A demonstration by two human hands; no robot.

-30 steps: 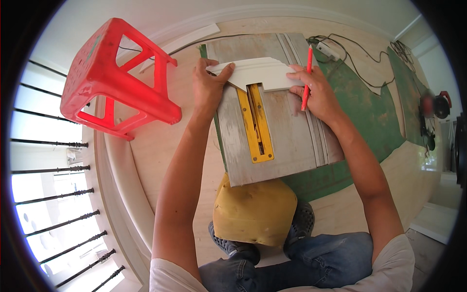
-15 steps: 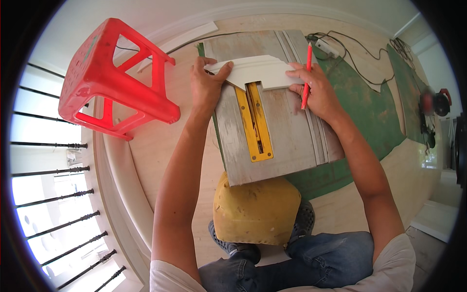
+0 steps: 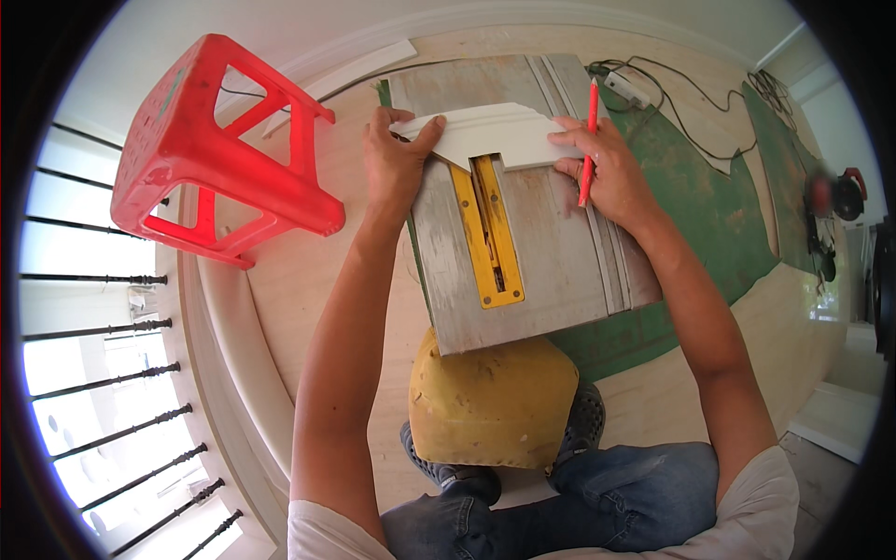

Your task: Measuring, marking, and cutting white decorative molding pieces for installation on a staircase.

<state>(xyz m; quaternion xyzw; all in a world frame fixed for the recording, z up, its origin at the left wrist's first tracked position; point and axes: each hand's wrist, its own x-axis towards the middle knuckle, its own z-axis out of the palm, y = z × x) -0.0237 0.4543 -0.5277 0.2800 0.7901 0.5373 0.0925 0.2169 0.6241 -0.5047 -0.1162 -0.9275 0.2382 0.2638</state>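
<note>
A white notched board [image 3: 504, 131] lies across a scuffed grey table saw [image 3: 560, 271], its notch at the top of the yellow blade insert [image 3: 495, 271]. My left hand [image 3: 397, 159] grips the board's left end, thumb on top. My right hand [image 3: 607, 168] is closed on the right end and also holds a red pencil [image 3: 592, 112] upright between its fingers. Beneath the saw's near edge is a dirty yellow pad or casing [image 3: 490, 406], between my feet.
A red plastic stool [image 3: 187, 140] stands at left beside a black-bar railing [image 3: 98, 327]. A power strip [image 3: 627, 91] with cables and green sheeting [image 3: 700, 215] lie at the back right. A red-and-black power tool [image 3: 845, 198] is at far right.
The saw, board and hands all appear slightly higher in the picture, as if the view has shifted. My grip on the board and pencil looks the same.
</note>
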